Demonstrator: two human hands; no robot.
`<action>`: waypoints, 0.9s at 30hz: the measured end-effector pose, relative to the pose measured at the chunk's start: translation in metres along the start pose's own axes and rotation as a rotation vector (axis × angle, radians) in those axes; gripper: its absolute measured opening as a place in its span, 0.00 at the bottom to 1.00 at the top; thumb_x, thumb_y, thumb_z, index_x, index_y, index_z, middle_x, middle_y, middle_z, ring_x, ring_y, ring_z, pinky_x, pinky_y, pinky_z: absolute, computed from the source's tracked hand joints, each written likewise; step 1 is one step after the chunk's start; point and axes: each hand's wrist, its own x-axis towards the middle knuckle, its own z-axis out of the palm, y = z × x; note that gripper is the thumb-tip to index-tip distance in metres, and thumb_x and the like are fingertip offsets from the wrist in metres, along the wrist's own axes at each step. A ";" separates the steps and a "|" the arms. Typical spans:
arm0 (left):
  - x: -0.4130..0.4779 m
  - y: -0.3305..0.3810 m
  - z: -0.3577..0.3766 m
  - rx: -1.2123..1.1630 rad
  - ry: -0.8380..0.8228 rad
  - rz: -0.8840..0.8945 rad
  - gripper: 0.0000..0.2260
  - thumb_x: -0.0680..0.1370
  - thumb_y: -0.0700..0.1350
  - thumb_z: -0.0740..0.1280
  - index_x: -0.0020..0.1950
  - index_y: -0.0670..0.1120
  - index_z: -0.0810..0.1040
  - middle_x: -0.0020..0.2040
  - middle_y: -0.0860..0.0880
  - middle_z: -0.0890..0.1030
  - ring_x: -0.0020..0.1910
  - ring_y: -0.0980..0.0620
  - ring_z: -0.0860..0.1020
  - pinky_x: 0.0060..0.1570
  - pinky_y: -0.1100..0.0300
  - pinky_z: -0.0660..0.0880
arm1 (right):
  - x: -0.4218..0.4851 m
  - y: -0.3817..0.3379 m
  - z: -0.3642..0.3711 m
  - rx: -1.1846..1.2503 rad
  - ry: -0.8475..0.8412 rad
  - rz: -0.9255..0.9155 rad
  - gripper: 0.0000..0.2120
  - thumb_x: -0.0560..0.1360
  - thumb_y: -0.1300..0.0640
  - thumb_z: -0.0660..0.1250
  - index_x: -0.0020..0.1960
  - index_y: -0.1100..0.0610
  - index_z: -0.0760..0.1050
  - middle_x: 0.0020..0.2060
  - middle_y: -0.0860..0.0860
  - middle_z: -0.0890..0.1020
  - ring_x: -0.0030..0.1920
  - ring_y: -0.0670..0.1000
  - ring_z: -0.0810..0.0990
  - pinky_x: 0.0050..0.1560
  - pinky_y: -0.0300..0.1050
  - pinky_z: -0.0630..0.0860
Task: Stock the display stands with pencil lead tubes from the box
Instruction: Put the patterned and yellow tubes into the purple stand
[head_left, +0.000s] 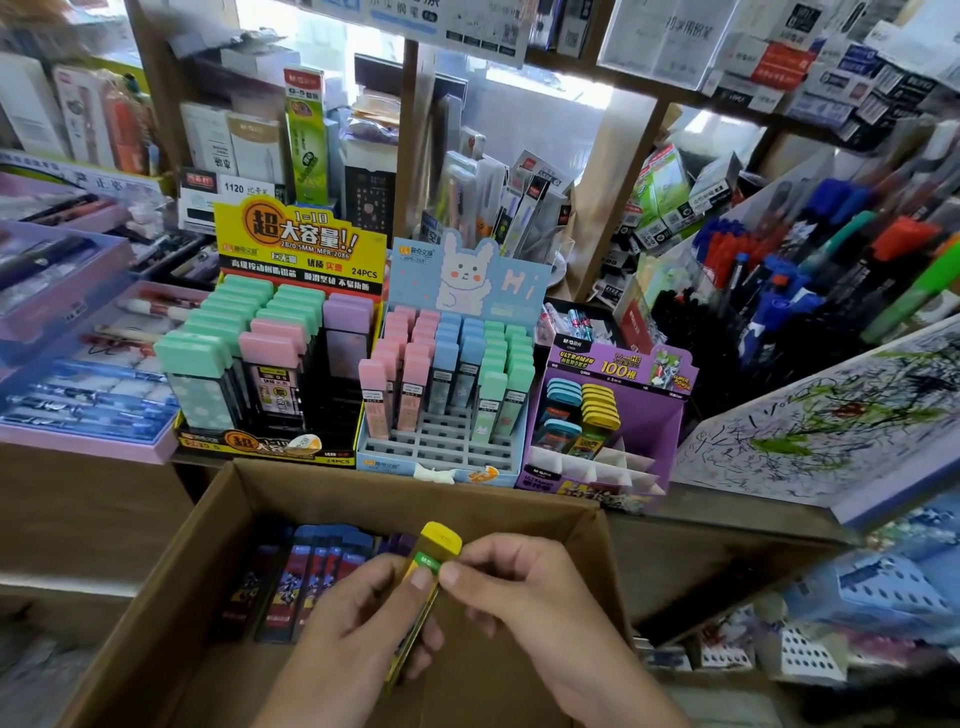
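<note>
Display stands (441, 444) on a crowded stationery-shop shelf (727, 512)

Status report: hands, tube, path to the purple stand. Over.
Left hand and right hand both pinch yellow tube, above box. Purple stand: front slots free. Path looks clear.

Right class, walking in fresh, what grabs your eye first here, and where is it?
The yellow lead tube, pinched between the left hand and right hand above the cardboard box at bottom centre. Behind it, the loud yellow stand sits left and the bunny stand centre.
</note>
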 end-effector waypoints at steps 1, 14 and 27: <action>0.000 0.000 0.000 0.004 -0.012 0.001 0.11 0.73 0.53 0.68 0.45 0.48 0.85 0.35 0.41 0.83 0.32 0.48 0.79 0.34 0.58 0.77 | 0.000 0.000 -0.001 0.022 -0.003 -0.001 0.09 0.68 0.49 0.78 0.45 0.53 0.87 0.35 0.50 0.83 0.36 0.47 0.79 0.35 0.39 0.74; 0.000 0.004 -0.095 0.747 0.031 0.099 0.02 0.76 0.49 0.74 0.46 0.58 0.84 0.44 0.54 0.85 0.44 0.57 0.83 0.52 0.52 0.79 | -0.013 -0.031 -0.074 0.141 0.367 -0.287 0.07 0.67 0.54 0.76 0.44 0.55 0.86 0.39 0.58 0.86 0.37 0.52 0.83 0.34 0.39 0.79; -0.008 -0.020 -0.118 0.997 0.045 -0.092 0.10 0.68 0.52 0.79 0.33 0.63 0.80 0.39 0.60 0.85 0.40 0.69 0.81 0.41 0.77 0.71 | 0.004 -0.047 -0.114 -0.202 0.608 -0.574 0.05 0.77 0.58 0.73 0.48 0.48 0.85 0.38 0.54 0.87 0.38 0.55 0.86 0.37 0.43 0.84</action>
